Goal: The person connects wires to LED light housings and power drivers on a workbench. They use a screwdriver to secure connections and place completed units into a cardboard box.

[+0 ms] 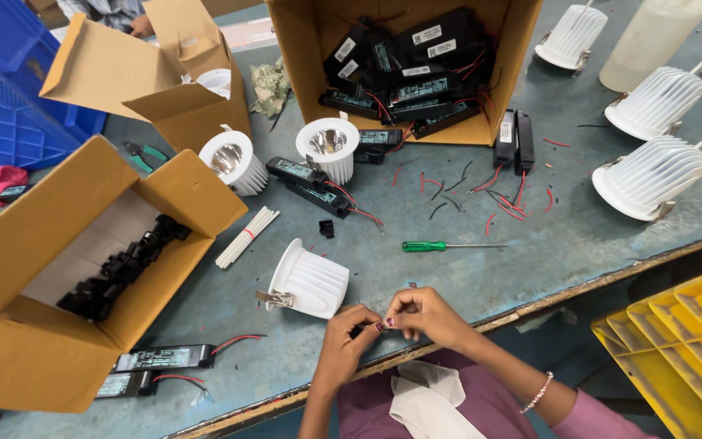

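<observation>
My left hand (343, 343) and my right hand (426, 315) meet at the table's near edge, fingertips pinched together on a small dark part (358, 331) that is mostly hidden. Just left of them a white finned downlight housing (310, 280) lies on its side. A green-handled screwdriver (440, 245) rests on the table beyond my hands. A small black connector (327, 228) sits further back.
An open carton of black drivers (404, 73) stands at the back; a carton of black connectors (67, 276) at left. Two upright downlights (233, 161) (328, 146), white sleeves (247, 236), loose drivers (160, 358), wire scraps, more housings (652, 175) at right, yellow crate (684, 341).
</observation>
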